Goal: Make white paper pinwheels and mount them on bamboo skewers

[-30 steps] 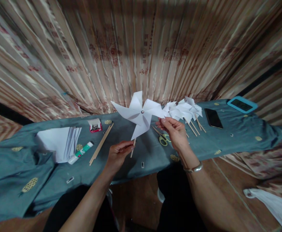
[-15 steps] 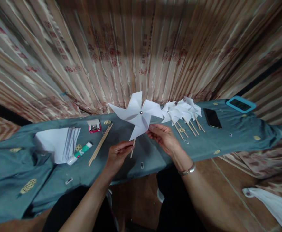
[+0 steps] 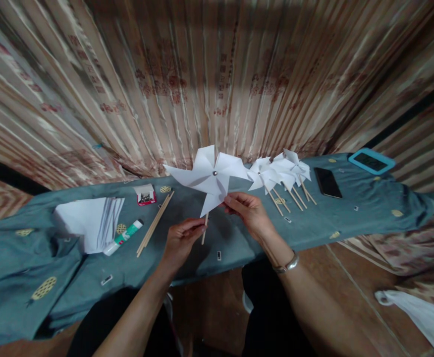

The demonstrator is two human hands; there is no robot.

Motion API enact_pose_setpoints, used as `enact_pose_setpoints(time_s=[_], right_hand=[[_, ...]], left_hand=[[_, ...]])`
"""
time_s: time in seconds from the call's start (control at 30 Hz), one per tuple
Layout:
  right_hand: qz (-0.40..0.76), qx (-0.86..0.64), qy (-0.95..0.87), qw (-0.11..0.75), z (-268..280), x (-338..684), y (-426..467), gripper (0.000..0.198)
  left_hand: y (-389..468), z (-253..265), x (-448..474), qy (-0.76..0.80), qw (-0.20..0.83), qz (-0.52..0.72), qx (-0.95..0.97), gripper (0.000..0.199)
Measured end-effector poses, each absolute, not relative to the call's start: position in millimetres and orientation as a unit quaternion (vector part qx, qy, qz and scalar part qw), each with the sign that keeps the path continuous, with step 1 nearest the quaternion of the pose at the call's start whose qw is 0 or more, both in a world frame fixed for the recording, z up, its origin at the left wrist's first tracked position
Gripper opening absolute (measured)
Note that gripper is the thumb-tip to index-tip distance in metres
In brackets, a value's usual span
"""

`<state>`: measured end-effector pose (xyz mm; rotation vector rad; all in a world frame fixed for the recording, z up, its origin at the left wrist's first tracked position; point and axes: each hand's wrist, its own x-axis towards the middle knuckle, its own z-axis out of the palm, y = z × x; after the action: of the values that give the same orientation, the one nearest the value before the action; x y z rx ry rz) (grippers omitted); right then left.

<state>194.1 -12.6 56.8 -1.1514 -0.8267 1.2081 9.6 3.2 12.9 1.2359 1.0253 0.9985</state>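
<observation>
A white paper pinwheel (image 3: 208, 179) with a silver pin at its centre is held up above the cloth. My left hand (image 3: 182, 240) is closed around its wooden stick (image 3: 204, 234), just below the blades. Thumb and fingers of my right hand (image 3: 247, 212) pinch the edge of a lower right blade. To the right lie several finished-looking white pinwheels (image 3: 263, 174) with their sticks pointing toward me. Left of my hands, several loose wooden sticks (image 3: 153, 228) rest side by side near a small red box (image 3: 146, 196) of metal pins.
A stack of white paper (image 3: 81, 218) and a green-and-white glue stick (image 3: 124, 237) lie at the left of the teal cloth-covered table (image 3: 235, 253). A black phone (image 3: 327, 182) and a blue-framed device (image 3: 371, 161) sit at the right. A pleated curtain (image 3: 217, 84) hangs behind.
The pinwheel's head has tilted slightly left and its blades have shifted. My right hand has moved a little left with the blade; my left hand stays on the stick.
</observation>
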Motion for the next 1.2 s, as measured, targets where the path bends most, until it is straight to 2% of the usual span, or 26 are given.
enact_pose_setpoints(time_s=[1.2], right_hand=[[0.338, -0.545, -0.356, 0.680, 53.4, 243.0, -3.8, 0.024]], left_hand=[[-3.6, 9.9, 10.1, 0.422, 0.595, 0.394, 0.559, 0.018]])
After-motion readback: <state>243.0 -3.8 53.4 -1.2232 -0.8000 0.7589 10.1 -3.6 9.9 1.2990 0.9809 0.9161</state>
